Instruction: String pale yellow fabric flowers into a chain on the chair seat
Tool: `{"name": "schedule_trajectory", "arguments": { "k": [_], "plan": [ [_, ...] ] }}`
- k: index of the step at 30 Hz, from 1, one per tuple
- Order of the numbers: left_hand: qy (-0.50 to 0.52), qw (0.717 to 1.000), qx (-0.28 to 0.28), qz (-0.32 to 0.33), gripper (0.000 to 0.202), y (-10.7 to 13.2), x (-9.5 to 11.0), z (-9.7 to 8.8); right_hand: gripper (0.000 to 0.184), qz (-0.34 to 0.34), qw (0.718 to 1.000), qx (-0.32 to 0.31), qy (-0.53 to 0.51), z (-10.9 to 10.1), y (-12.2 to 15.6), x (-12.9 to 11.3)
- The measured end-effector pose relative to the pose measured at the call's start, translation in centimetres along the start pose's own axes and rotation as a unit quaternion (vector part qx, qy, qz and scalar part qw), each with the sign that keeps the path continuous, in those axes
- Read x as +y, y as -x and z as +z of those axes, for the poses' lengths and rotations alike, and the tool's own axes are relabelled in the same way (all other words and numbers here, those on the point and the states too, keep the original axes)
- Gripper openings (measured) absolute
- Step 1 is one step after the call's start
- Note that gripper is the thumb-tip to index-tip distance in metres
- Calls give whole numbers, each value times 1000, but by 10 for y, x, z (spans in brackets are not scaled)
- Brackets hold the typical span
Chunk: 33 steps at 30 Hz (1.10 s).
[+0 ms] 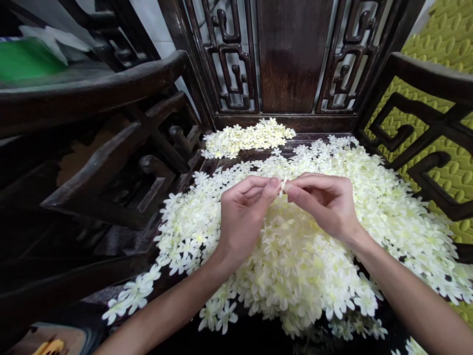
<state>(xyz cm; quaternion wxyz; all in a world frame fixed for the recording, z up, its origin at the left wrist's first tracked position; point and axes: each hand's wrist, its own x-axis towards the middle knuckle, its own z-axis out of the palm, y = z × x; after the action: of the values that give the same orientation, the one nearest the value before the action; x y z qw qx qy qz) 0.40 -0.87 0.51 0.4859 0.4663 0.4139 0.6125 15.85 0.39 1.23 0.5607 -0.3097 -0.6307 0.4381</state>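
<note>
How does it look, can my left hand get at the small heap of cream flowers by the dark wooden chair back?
Probably yes: the heap lies just beyond your left hand, with only loose white flowers and dark wooden seat between. That hand appears to pinch a tiny white piece, though.

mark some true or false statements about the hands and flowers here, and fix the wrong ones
1. The left hand and right hand meet at a small pale piece. True.
2. The right hand lies flat, fingers spread. False: its thumb and fingers are pinched together at the piece.
3. A smaller flower cluster lies near the dark wooden backrest. True.
4. The large flower pile is deep red. False: it is whitish with yellow tints.
5. A blue box sits at the upper left. False: a green object is there.
</note>
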Motion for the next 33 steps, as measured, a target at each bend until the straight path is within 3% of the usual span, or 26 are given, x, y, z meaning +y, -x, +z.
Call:
{"name": "schedule_trajectory", "arguments": {
  "k": [13, 20, 27, 33],
  "plan": [
    [3, 1000, 1, -1, 12, 0, -1, 0, 9, 11, 1000, -3, 12, -1, -1, -1],
    [53, 997, -22, -48, 13, 0, -3, -1, 9, 40, 999, -5, 13, -1, 0, 0],
    [59, 997, -14, -54, 12, -3, -1, -1, 15, 28, 998, -55, -11, -7, -3, -3],
    [69, 997, -21, -40, 9, -3, -2, -2, 20, 10, 999, -37, 13, -6, -1, -1]
  ]
}}
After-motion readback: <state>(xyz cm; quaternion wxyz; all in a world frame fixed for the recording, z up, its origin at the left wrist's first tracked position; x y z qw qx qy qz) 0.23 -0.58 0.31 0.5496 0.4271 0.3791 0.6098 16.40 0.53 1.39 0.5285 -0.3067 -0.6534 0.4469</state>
